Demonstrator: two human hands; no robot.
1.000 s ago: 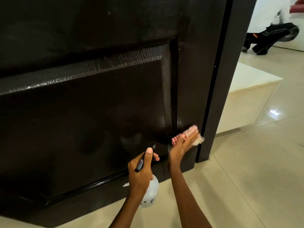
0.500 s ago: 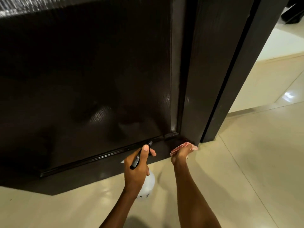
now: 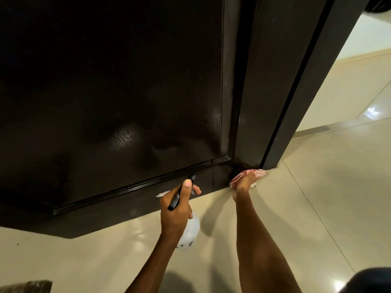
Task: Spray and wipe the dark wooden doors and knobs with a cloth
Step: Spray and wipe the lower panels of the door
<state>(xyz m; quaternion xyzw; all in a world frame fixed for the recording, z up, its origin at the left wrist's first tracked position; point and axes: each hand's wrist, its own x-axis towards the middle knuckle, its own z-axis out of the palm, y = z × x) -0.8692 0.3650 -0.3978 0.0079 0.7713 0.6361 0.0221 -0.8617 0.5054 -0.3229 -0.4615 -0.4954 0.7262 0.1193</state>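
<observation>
**Hands down at the foot of the door**

The right hand (image 3: pixel 245 181) is low at the bottom corner of the door (image 3: pixel 118 85), pressing a red-checked cloth (image 3: pixel 240 176) against the wood just above the floor (image 3: pixel 317 197). The fingers lie over the cloth and seem to fold round it, so it is trapped between hand and door; I'd say it is bunched like that to get into the corner where the bottom rail meets the frame (image 3: pixel 296 85), a spot where dust would gather.

The left hand (image 3: pixel 176 208) is to the left and a little nearer, wrapped round the neck of a white spray bottle (image 3: pixel 189 231). The thumb rides up along the black trigger head, which points at the lower rail. The bottle hangs below the fist, off the floor as far as I can tell. Held this way it looks ready for a squirt without swapping hands.

The panel above shows a damp-looking sheen in patches, which suggests it has had its spray. No knob is in view from here, so by my reckoning that part is yet to come. The cloth sits close to the floor and could drag over the tiles.
</observation>
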